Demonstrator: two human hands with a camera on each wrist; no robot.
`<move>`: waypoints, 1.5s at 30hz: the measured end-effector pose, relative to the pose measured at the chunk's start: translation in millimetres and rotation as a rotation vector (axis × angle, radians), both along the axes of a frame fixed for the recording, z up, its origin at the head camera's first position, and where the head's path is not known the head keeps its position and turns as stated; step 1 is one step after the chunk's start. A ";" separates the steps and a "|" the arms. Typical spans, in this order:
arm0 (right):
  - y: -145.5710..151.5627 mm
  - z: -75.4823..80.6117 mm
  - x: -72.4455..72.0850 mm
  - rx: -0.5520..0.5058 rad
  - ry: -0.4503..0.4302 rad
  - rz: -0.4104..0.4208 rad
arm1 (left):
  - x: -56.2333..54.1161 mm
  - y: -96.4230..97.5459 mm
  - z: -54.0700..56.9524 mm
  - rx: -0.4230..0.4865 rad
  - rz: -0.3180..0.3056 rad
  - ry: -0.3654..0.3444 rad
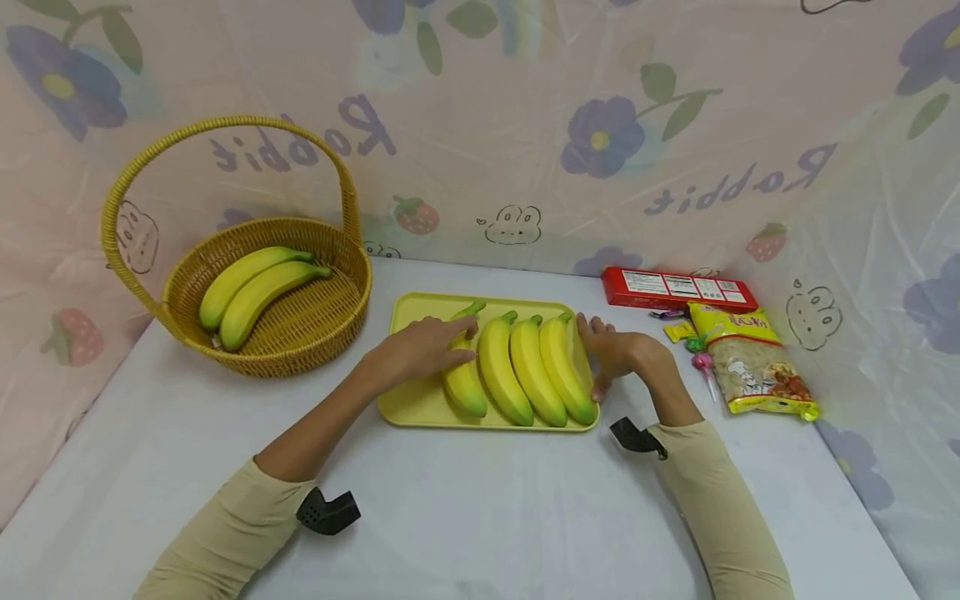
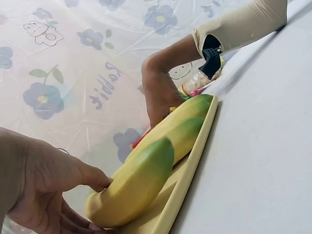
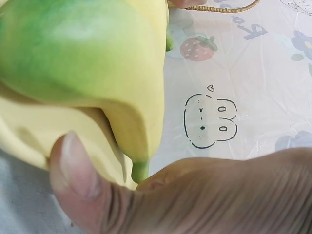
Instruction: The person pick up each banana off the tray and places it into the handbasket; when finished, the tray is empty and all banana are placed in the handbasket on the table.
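Several yellow bananas with green tips lie side by side on a pale yellow tray [image 1: 408, 408] in the head view. My left hand [image 1: 423, 346] holds the leftmost banana [image 1: 467, 392], thumb on one side and fingers on the other, as the left wrist view shows. At the tray's right end is my right hand [image 1: 618, 354], its fingers spread and its thumb [image 3: 78, 170] against the rim. Beside it lies the rightmost banana [image 1: 564, 367], which it does not grip. Part of the left-hand banana is hidden under my fingers.
At the left stands a yellow woven basket [image 1: 270, 364] with a tall handle, holding two bananas [image 1: 258, 292]. To the right lie a red box [image 1: 678, 290], a yellow-topped food bag [image 1: 757, 362], a pink lollipop [image 1: 702, 362] and small sweets. A patterned curtain [image 1: 465, 167] hangs behind.
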State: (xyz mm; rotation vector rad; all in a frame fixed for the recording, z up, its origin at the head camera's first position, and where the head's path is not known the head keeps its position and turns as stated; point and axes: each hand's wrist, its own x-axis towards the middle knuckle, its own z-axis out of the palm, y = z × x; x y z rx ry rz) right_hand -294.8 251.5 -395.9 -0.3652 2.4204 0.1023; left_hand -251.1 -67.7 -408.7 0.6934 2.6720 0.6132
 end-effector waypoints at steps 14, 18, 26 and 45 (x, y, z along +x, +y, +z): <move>-0.6 -0.5 -0.7 0.006 0.005 0.009 | -5.7 -12.8 19.9 0.053 0.006 -0.043; -0.1 0.0 0.6 -0.005 -0.002 0.000 | -3.8 -16.1 26.2 0.087 0.019 -0.014; 0.1 1.4 1.0 -0.013 0.000 0.001 | 0.7 -23.6 41.6 0.081 0.064 0.046; 0.2 1.6 0.4 -0.014 -0.001 0.005 | 12.0 -47.2 71.6 0.137 0.096 0.182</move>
